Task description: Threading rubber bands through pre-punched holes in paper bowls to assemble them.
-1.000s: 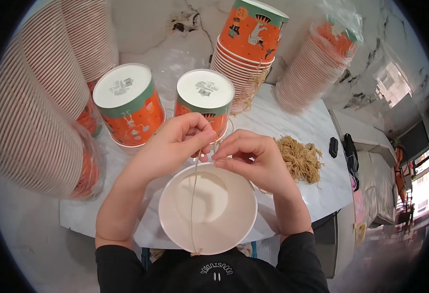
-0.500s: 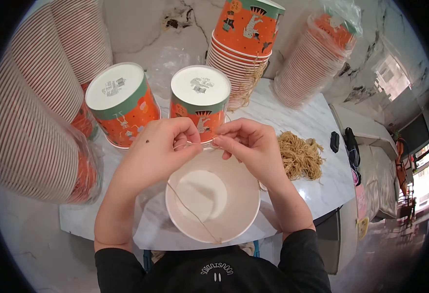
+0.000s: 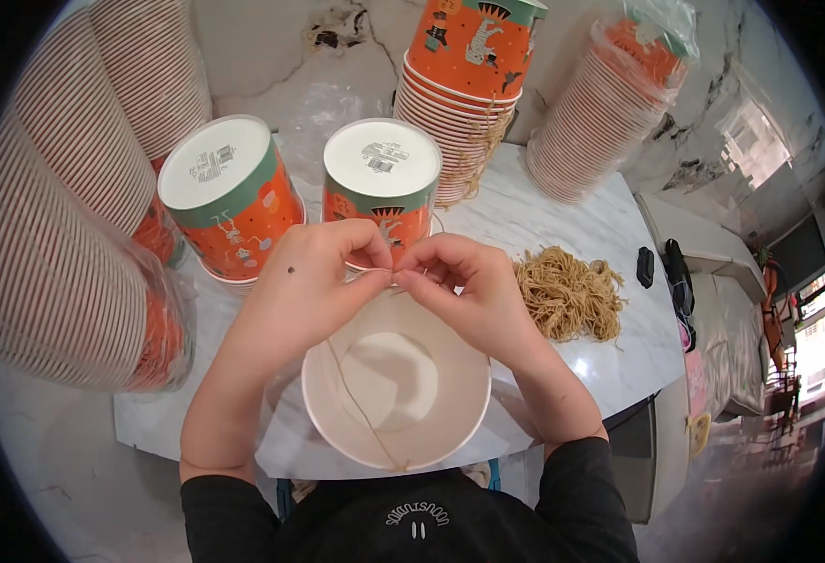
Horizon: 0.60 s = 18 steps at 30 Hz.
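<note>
An open white paper bucket (image 3: 459,375) stands upright right in front of me. A tan twine (image 3: 361,410) hangs across its opening, one end reaching the near rim. Above the far rim, my left hand (image 3: 314,272) pinches the twine between thumb and forefinger. Thumb and curled fingers of my right hand (image 3: 459,286) meet the left fingertips and also pinch the twine; the exact contact point is partly hidden. Right of that hand lies a loose heap of cut twine (image 3: 576,298).
Two orange-and-green buckets, a left one (image 3: 243,230) and a middle one (image 3: 382,161), stand upside down behind my hands. Behind them rise a nested bucket stack (image 3: 459,131) and a plastic-wrapped stack (image 3: 595,131). More wrapped stacks (image 3: 65,263) crowd the left. A small black object (image 3: 645,268) lies at the table's right edge.
My right hand has moved left, and the fingertips of both hands now meet. The white bucket has shifted slightly left with the twine.
</note>
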Each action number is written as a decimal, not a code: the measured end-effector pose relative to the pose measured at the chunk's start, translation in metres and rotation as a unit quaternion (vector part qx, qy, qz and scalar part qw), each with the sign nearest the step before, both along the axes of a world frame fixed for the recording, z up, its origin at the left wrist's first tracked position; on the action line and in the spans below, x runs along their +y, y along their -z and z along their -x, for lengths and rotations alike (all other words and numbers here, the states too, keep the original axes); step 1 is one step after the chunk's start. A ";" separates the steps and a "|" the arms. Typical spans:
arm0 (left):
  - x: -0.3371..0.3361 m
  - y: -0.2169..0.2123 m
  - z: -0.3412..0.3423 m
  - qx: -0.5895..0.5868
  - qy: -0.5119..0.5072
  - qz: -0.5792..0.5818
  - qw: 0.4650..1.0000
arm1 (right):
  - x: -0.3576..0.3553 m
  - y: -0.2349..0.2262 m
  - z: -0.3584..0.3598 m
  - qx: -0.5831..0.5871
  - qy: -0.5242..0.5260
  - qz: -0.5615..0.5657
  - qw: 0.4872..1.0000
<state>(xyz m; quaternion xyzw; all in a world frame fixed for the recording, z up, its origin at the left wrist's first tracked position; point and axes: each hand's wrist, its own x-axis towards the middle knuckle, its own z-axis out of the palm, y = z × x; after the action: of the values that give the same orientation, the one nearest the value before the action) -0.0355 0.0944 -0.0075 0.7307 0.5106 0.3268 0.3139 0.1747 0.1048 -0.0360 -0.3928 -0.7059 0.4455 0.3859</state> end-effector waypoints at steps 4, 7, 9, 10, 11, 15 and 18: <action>0.005 0.005 -0.002 -0.046 0.011 0.020 0.999 | 0.000 -0.001 -0.002 -0.004 -0.007 -0.014 1.000; 0.007 0.006 -0.003 -0.166 0.034 0.067 0.983 | 0.001 -0.002 -0.002 0.011 -0.026 -0.006 1.000; 0.008 0.004 0.000 -0.136 0.055 0.106 0.984 | 0.001 -0.002 -0.002 0.003 -0.035 -0.017 0.999; 0.008 0.004 0.001 -0.135 0.055 0.106 0.984 | 0.001 -0.001 -0.002 0.003 -0.035 -0.017 0.999; 0.008 0.004 0.002 -0.106 0.049 0.111 0.987 | 0.002 0.001 -0.002 0.023 -0.020 -0.007 1.000; 0.004 0.001 0.005 0.007 0.028 0.049 0.998 | 0.002 -0.002 -0.001 0.065 0.011 0.057 0.996; -0.007 0.010 0.002 0.017 -0.009 -0.122 0.992 | 0.003 0.000 0.000 0.064 0.002 0.057 0.996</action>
<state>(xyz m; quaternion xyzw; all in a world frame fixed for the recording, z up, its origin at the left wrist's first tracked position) -0.0374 0.0874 -0.0174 0.7642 0.4792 0.3768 0.2109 0.1749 0.1075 -0.0361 -0.3859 -0.6527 0.5085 0.4081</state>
